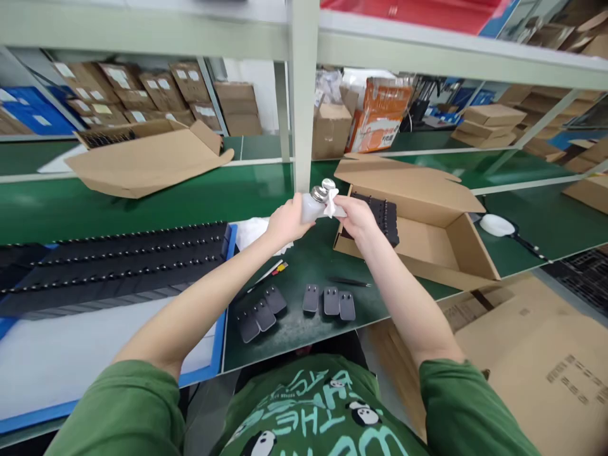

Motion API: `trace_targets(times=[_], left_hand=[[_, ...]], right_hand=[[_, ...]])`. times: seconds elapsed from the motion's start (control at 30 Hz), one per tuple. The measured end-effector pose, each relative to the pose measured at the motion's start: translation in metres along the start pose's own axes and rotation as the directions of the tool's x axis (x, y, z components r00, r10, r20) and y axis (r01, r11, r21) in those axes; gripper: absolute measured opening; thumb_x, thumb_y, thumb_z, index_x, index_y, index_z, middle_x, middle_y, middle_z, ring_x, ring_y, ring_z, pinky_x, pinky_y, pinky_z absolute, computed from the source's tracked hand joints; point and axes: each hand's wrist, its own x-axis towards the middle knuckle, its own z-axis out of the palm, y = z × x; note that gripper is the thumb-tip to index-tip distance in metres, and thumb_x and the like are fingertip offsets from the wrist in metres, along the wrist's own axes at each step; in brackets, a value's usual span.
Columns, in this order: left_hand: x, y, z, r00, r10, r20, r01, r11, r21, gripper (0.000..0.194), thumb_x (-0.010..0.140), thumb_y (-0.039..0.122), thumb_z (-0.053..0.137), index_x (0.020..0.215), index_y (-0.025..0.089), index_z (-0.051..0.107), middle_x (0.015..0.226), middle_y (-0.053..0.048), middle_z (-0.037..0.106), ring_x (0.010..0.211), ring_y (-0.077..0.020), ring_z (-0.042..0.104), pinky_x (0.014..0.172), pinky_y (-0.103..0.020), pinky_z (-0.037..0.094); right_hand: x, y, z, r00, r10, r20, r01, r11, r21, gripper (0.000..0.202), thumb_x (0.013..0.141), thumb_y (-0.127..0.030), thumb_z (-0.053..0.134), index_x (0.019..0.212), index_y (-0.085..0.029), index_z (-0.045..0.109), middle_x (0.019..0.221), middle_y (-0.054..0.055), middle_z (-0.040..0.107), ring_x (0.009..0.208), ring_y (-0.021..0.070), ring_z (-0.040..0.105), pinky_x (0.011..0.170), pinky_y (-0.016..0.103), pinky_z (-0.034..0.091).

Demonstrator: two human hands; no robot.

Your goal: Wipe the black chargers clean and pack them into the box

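Note:
Out over the bench, my left hand [287, 221] is closed round a translucent white pump bottle [311, 208] with a shiny metal top [319, 193]. My right hand [357, 216] pinches a crumpled white wipe [331, 204] against the bottle's right side, close to the metal top. Nearer to me, several black plug adapters [311, 297] lie in two groups, some with metal pins upward. A pair of dark tweezers [350, 282] lies behind the right group. White tissues [251, 233] sit below my left hand.
At left, a blue-edged tray [221, 335] carries rows of black adapters [118, 266]. An open cardboard box [427, 237] on the right holds more black pieces. A shelf post [303, 95] rises just behind my hands. Pens [268, 272] lie beside the tray; a white-headed paddle [496, 225] lies far right.

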Motion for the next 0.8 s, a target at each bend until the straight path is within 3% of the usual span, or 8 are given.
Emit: trace_targets(times=[0.17, 0.3, 0.4, 0.47, 0.5, 0.6, 0.63, 0.8], left_hand=[[0.000, -0.022, 0.044, 0.999, -0.033, 0.002, 0.032, 0.959, -0.282, 0.069, 0.082, 0.041, 0.071, 0.131, 0.015, 0.031, 0.127, -0.020, 0.063, 0.115, -0.0342, 0.066, 0.088, -0.042, 0.055], [-0.010, -0.032, 0.040, 0.999, -0.015, 0.035, 0.028, 0.913, -0.408, 0.067, 0.081, 0.040, 0.072, 0.130, 0.016, 0.034, 0.138, -0.019, 0.058, 0.125, -0.0281, 0.062, 0.100, -0.039, 0.052], [-0.060, -0.016, 0.015, 0.995, -0.074, -0.063, 0.042, 0.912, -0.407, 0.073, 0.081, 0.042, 0.072, 0.138, 0.018, 0.034, 0.152, -0.019, 0.043, 0.141, -0.0326, 0.045, 0.114, -0.050, 0.040], [-0.112, 0.007, 0.004, 0.963, -0.074, -0.260, -0.023, 0.937, -0.349, 0.074, 0.082, 0.043, 0.071, 0.144, 0.023, 0.036, 0.146, -0.014, 0.049, 0.137, -0.0314, 0.049, 0.113, -0.052, 0.041], [-0.139, 0.022, 0.005, 0.957, -0.054, -0.285, -0.044, 0.944, -0.328, 0.082, 0.080, 0.043, 0.074, 0.148, 0.025, 0.033, 0.144, -0.014, 0.050, 0.137, -0.0315, 0.050, 0.111, -0.052, 0.044], [-0.198, 0.061, 0.037, 0.977, 0.044, -0.210, -0.101, 0.958, -0.267, 0.121, 0.072, 0.054, 0.080, 0.160, 0.017, 0.006, 0.153, -0.023, 0.035, 0.143, -0.0386, 0.038, 0.106, -0.057, 0.048], [-0.207, 0.071, 0.055, 0.973, -0.001, -0.230, -0.052, 0.973, -0.225, 0.128, 0.071, 0.056, 0.080, 0.160, 0.014, -0.001, 0.154, -0.026, 0.029, 0.145, -0.0418, 0.032, 0.105, -0.061, 0.047], [-0.205, 0.093, 0.137, 0.916, -0.215, -0.338, 0.157, 0.969, -0.191, 0.145, 0.063, 0.054, 0.085, 0.158, 0.017, -0.018, 0.151, -0.026, 0.020, 0.141, -0.0443, 0.029, 0.102, -0.068, 0.045]], right_hand=[[-0.035, 0.006, -0.041, 0.996, 0.028, 0.084, -0.025, 0.999, -0.030, 0.008, 0.077, -0.014, 0.074, 0.084, -0.010, 0.073, 0.087, 0.006, 0.073, 0.077, 0.0133, 0.066, 0.069, 0.024, 0.054], [-0.066, 0.027, -0.083, 0.978, 0.138, 0.159, -0.125, 0.988, -0.089, 0.021, 0.063, -0.025, 0.083, 0.080, -0.014, 0.076, 0.079, 0.006, 0.074, 0.069, 0.0153, 0.066, 0.062, 0.025, 0.052], [-0.076, 0.041, -0.104, 0.953, 0.225, 0.202, -0.198, 0.969, -0.148, 0.028, 0.058, -0.033, 0.087, 0.078, -0.016, 0.077, 0.074, 0.005, 0.073, 0.060, 0.0135, 0.062, 0.056, 0.025, 0.050], [-0.076, 0.046, -0.109, 0.941, 0.261, 0.215, -0.225, 0.958, -0.176, 0.030, 0.059, -0.037, 0.088, 0.079, -0.017, 0.078, 0.073, 0.004, 0.072, 0.057, 0.0129, 0.060, 0.055, 0.025, 0.049], [-0.075, 0.048, -0.110, 0.938, 0.270, 0.217, -0.232, 0.955, -0.183, 0.030, 0.060, -0.038, 0.089, 0.079, -0.018, 0.077, 0.073, 0.003, 0.072, 0.057, 0.0128, 0.060, 0.055, 0.025, 0.049], [-0.071, 0.055, -0.104, 0.935, 0.268, 0.230, -0.229, 0.956, -0.185, 0.026, 0.063, -0.038, 0.089, 0.078, -0.020, 0.076, 0.070, 0.001, 0.071, 0.058, 0.0114, 0.059, 0.056, 0.023, 0.047], [-0.070, 0.057, -0.101, 0.938, 0.250, 0.242, -0.207, 0.960, -0.191, 0.025, 0.066, -0.038, 0.088, 0.079, -0.021, 0.076, 0.069, 0.000, 0.071, 0.058, 0.0111, 0.059, 0.057, 0.023, 0.047], [-0.078, 0.071, -0.079, 0.947, 0.130, 0.293, -0.042, 0.956, -0.290, 0.019, 0.080, -0.040, 0.079, 0.087, -0.022, 0.077, 0.072, 0.002, 0.071, 0.061, 0.0135, 0.062, 0.058, 0.024, 0.050]])
